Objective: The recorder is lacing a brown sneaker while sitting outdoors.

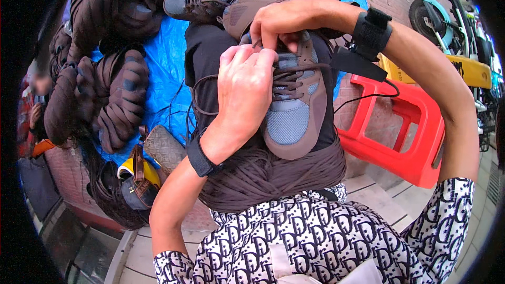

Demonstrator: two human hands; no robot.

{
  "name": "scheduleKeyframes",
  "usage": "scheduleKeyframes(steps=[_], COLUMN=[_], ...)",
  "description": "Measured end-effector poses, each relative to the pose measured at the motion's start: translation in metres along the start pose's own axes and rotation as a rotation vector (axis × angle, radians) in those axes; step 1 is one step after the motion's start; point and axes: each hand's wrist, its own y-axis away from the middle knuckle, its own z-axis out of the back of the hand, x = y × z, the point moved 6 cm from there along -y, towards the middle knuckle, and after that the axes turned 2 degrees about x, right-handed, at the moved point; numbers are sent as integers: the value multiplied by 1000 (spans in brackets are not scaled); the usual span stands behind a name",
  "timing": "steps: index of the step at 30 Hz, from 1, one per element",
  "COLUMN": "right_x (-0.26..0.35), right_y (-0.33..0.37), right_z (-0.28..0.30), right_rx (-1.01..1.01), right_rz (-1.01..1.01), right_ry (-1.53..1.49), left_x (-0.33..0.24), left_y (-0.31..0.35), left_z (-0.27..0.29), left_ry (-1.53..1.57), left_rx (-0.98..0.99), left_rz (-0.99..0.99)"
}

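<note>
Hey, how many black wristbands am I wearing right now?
2: one wristband on your left wrist, and a second wristband on your right wrist.

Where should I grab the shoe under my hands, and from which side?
Probably the rounded toe, from the near side: the shoe points its toe toward your body, and that end is uncovered, while your left hand and right hand crowd the other end.

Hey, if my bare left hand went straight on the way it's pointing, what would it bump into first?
Most likely your bare right hand: its bent fingers lie just ahead of the left hand, over the brown and blue-grey lace-up shoe. Depth is unclear; they may already touch.
</note>
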Motion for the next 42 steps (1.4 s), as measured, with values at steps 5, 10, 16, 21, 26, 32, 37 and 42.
scheduleKeyframes(steps=[5,10,16,21,26,32,37,42], right_x=[-1,2,24,26,21,20,18,15], right_y=[4,10,10,10,15,11,10,13], right_z=[-2,-1,16,21,20,23,27,27], right_rx=[63,-89,-363,-425,-432,-457,-496,-475], right_rz=[48,85,285,217,197,226,271,306], right_ry=[-137,-26,-176,-80,-82,-76,-63,-243], left_x=[-1,-4,4,9,22,17,26,34], left_y=[0,-2,-1,1,7,5,4,11], left_z=[2,3,18,20,5,9,-2,-19], left_ry=[-102,-265,-284,-64,424,250,472,961], left_rx=[-19,-51,-141,-144,-71,-103,-40,-23], left_rz=[-42,-168,-151,54,382,222,453,806])
